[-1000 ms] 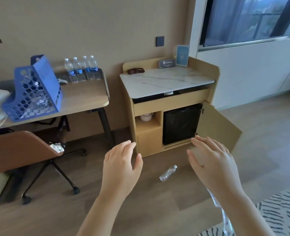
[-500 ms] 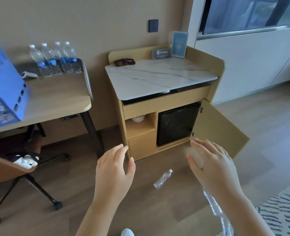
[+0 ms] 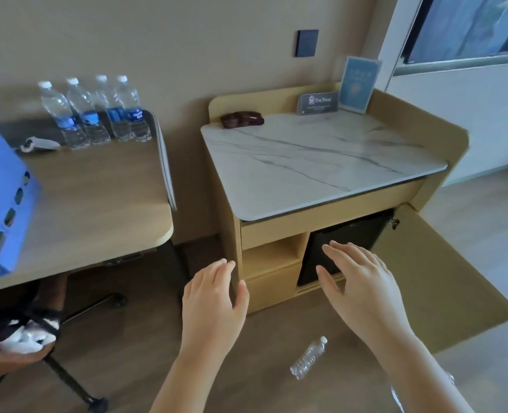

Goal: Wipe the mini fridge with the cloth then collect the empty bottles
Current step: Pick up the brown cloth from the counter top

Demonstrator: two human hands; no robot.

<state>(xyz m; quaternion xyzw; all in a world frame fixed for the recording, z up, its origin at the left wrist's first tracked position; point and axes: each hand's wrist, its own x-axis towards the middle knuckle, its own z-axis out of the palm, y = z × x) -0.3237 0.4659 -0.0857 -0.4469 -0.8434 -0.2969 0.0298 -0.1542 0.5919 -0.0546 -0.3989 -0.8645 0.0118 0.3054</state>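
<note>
— On the floor, betw. the two forearms: which obj. is shown, and how is it laid?
— One clear bottle (image 3: 308, 358), seemingly empty, is shown lying flat. Its long axis is set diagonally, cap up-right twd. the cabinet, base twd. the viewer. It is found nearer the body than either palm, so a downward, drawn-back reach is judged necessary; the right forearm is judged slightly nearer.
— Hands?
— Left hand (image 3: 214, 305) and right hand (image 3: 366, 293) are held apart, fingers spread, nothing gripped. The right one is seen in front of the black mini fridge (image 3: 354, 231), beside the opened cabinet door (image 3: 443, 278). No cloth is identified.
— Legible text?
— "The Shop" is read on a grey sign (image 3: 318, 102) on the marble worktop (image 3: 321, 162). Blue card (image 3: 357, 84) and labels of four upright bottles (image 3: 88, 114) on the wooden worktop (image 3: 97, 198), left: not legible.
</note>
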